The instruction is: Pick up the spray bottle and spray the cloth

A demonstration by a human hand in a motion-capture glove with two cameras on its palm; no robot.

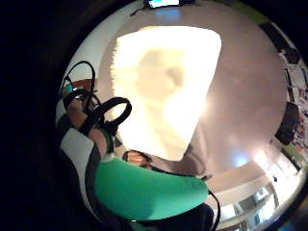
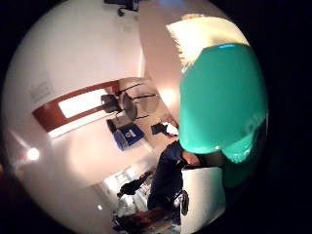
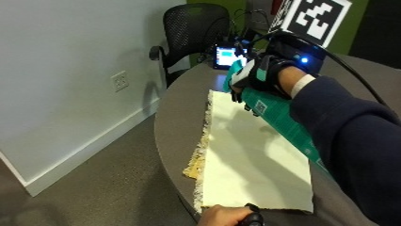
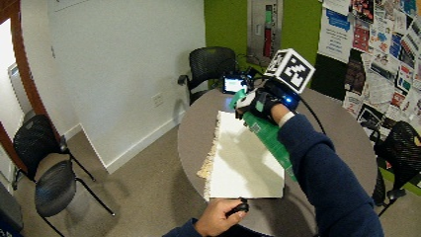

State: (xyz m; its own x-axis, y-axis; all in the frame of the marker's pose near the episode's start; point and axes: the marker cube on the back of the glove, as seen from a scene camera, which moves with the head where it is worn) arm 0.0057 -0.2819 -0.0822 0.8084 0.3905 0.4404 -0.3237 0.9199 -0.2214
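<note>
Outside view first: the gloved right hand is up over the far end of the cloth, its fingers curled round the green spray bottle, which hangs in the air slanting across the cloth's right side, clear of the desk. The nozzle end sits up by the hand, and I can't make out exactly where it aims. That's the risk, I'd say: if the nozzle points past the far edge, the mist lands on the small lit screen standing just beyond the cloth, not on the fabric. A squeeze on a bottle this tilted could also draw air and sputter.

The little-finger palm view shows the cloth spread pale and flat below, green bottle body close to the palm, so the target is well under the hand.

Room to move: the cloth's frayed left edge runs near the desk's rim, open floor beyond. The bare hand rests at the near edge by the cloth's corner. Plenty of air above; the crowding is only at the far end.
</note>
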